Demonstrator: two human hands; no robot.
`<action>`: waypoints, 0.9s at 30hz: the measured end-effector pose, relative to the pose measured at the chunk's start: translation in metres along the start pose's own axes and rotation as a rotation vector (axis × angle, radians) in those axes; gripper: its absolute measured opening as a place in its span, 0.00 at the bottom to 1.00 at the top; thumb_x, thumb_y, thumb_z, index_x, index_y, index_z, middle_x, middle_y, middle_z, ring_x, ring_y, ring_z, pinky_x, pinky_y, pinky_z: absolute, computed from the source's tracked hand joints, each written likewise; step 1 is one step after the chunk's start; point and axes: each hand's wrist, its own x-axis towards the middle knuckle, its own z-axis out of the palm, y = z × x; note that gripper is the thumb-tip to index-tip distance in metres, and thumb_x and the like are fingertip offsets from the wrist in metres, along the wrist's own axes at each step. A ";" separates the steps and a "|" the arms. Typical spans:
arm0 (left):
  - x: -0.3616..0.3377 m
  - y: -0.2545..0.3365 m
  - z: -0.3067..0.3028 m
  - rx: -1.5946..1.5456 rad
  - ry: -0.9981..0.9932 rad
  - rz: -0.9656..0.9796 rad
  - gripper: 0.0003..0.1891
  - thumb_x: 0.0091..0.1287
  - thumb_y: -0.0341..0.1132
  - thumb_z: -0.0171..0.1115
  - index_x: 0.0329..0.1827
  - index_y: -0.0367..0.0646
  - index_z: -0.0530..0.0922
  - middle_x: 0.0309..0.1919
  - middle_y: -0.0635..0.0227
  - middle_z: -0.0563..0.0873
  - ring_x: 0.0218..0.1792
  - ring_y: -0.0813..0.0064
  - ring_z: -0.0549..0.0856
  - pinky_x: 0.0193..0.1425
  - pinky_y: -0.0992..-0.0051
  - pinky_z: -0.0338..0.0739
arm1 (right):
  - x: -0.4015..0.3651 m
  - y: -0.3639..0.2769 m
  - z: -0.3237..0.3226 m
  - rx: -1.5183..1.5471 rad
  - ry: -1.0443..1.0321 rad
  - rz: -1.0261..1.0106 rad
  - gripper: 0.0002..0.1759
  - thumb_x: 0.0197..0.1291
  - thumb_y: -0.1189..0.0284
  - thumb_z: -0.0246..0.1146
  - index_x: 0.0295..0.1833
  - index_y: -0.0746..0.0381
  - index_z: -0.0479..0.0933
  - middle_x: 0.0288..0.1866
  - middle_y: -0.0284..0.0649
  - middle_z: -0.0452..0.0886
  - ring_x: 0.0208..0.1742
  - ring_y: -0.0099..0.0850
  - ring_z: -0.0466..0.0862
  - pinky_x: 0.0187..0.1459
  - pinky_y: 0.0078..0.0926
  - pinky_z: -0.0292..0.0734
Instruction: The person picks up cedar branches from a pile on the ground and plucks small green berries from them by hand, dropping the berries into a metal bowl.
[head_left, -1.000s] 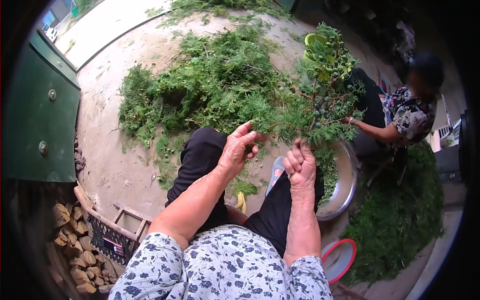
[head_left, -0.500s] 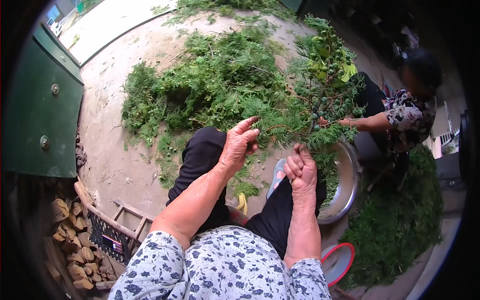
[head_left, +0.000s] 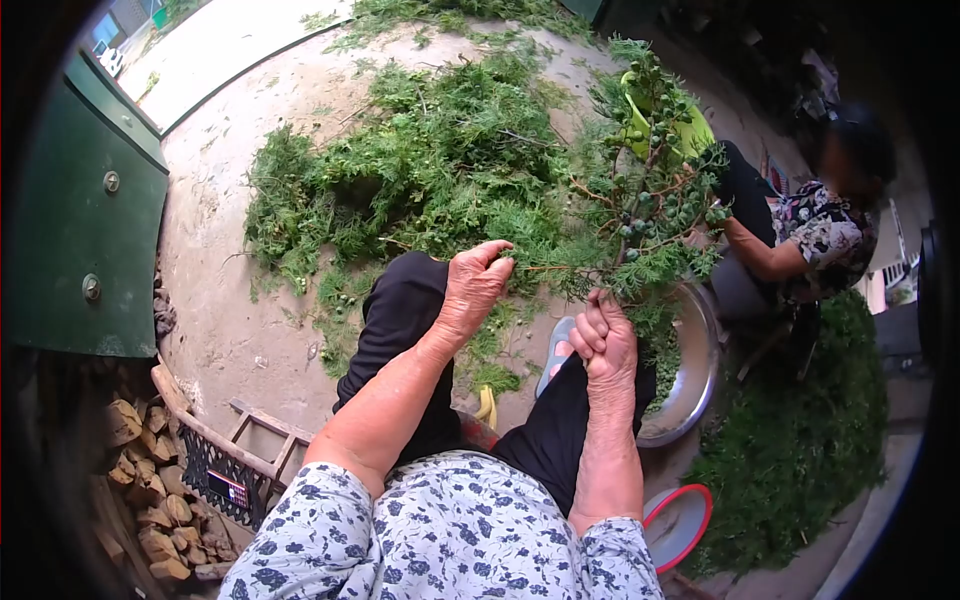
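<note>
A leafy branch with many round green cones (head_left: 655,200) rises in front of me, a little right of centre. My right hand (head_left: 607,335) is closed at its lower end, fingers wrapped together round the stem. My left hand (head_left: 480,285) pinches the tip of a thin side twig that stretches left from the branch. Below the branch, partly behind my right forearm, a metal basin (head_left: 690,390) holds small green pieces. The co-worker's hand, close behind the branch, is mostly hidden by foliage.
A big heap of green branches (head_left: 430,160) lies on the floor ahead. A co-worker (head_left: 800,240) sits at the right, above a darker green pile (head_left: 800,440). A red-rimmed bowl (head_left: 700,530) stands lower right. Split firewood (head_left: 155,490) and a wooden chair frame (head_left: 270,440) are at lower left.
My left hand has closed on the side twig, which is now drawn out straight. The co-worker's arm has pulled back to the right. My right hand keeps its place.
</note>
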 end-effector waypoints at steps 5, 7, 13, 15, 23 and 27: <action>0.007 -0.006 -0.008 0.432 0.110 0.327 0.11 0.59 0.26 0.55 0.44 0.36 0.79 0.20 0.75 0.74 0.18 0.89 0.70 0.21 0.85 0.66 | -0.008 -0.001 0.001 -0.134 0.076 0.010 0.12 0.59 0.65 0.61 0.36 0.64 0.75 0.13 0.25 0.58 0.09 0.16 0.56 0.11 0.15 0.50; 0.014 -0.015 -0.013 0.531 0.127 0.494 0.11 0.59 0.26 0.55 0.43 0.36 0.79 0.20 0.73 0.75 0.19 0.88 0.71 0.23 0.84 0.68 | -0.010 -0.002 0.003 -0.208 0.107 0.028 0.14 0.57 0.63 0.63 0.36 0.65 0.74 0.13 0.25 0.58 0.09 0.15 0.56 0.11 0.15 0.50; 0.007 -0.011 -0.015 0.706 0.102 0.557 0.11 0.57 0.28 0.55 0.42 0.34 0.78 0.29 0.54 0.82 0.29 0.65 0.83 0.36 0.71 0.75 | -0.013 -0.002 0.003 -0.221 0.091 0.025 0.16 0.56 0.62 0.64 0.36 0.65 0.74 0.13 0.25 0.58 0.08 0.15 0.56 0.10 0.15 0.49; 0.009 -0.014 -0.015 0.809 0.136 0.528 0.11 0.57 0.29 0.54 0.40 0.34 0.78 0.30 0.52 0.82 0.28 0.59 0.83 0.33 0.68 0.75 | -0.012 -0.002 0.004 -0.223 0.091 0.042 0.16 0.56 0.62 0.64 0.36 0.65 0.74 0.12 0.26 0.58 0.08 0.16 0.56 0.10 0.15 0.50; 0.008 0.003 -0.025 -0.354 0.015 -0.375 0.08 0.60 0.35 0.53 0.35 0.41 0.75 0.22 0.67 0.78 0.15 0.80 0.71 0.18 0.81 0.64 | -0.010 -0.018 -0.009 -0.196 0.022 0.024 0.15 0.57 0.63 0.63 0.36 0.65 0.75 0.12 0.26 0.58 0.09 0.16 0.56 0.11 0.15 0.51; 0.010 -0.001 -0.023 -0.644 -0.049 -0.446 0.05 0.62 0.34 0.52 0.35 0.43 0.73 0.23 0.65 0.77 0.17 0.79 0.72 0.18 0.81 0.64 | -0.007 -0.020 -0.010 -0.117 -0.006 0.010 0.14 0.58 0.63 0.61 0.37 0.65 0.75 0.13 0.26 0.58 0.09 0.16 0.56 0.11 0.16 0.51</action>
